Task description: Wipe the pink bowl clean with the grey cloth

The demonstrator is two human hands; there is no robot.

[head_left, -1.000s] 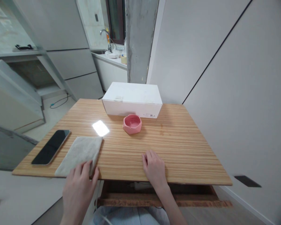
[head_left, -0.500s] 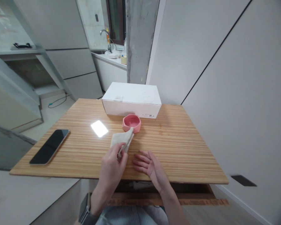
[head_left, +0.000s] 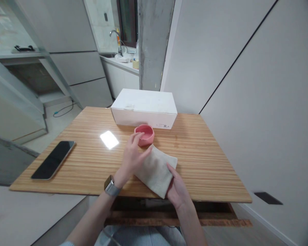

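Note:
My right hand (head_left: 178, 189) grips a folded cream-coloured cloth (head_left: 157, 171) by its right side, thumb on top, over the front part of the table. A pink faceted bowl (head_left: 148, 136), perhaps an ashtray, stands just beyond the cloth. Over the bowl's left side reaches my left hand (head_left: 133, 152), thumb and fingers apart and holding nothing. Its fingertips overlap the bowl's rim in the view; whether they touch it I cannot tell. Part of the bowl's left wall is hidden behind them, and the left thumb passes over the cloth's upper left edge.
Behind the bowl is a white box (head_left: 145, 107) on the wooden table (head_left: 202, 160). A black-screened phone (head_left: 53, 160) lies at the table's left. Below the front edge, a drawer (head_left: 210, 213) is pulled out. A white wall panel (head_left: 267, 112) rises on the right.
The cloth has passed from my left hand to my right and now shows a wider face. My left hand has let go of it and moved up to the pink bowl.

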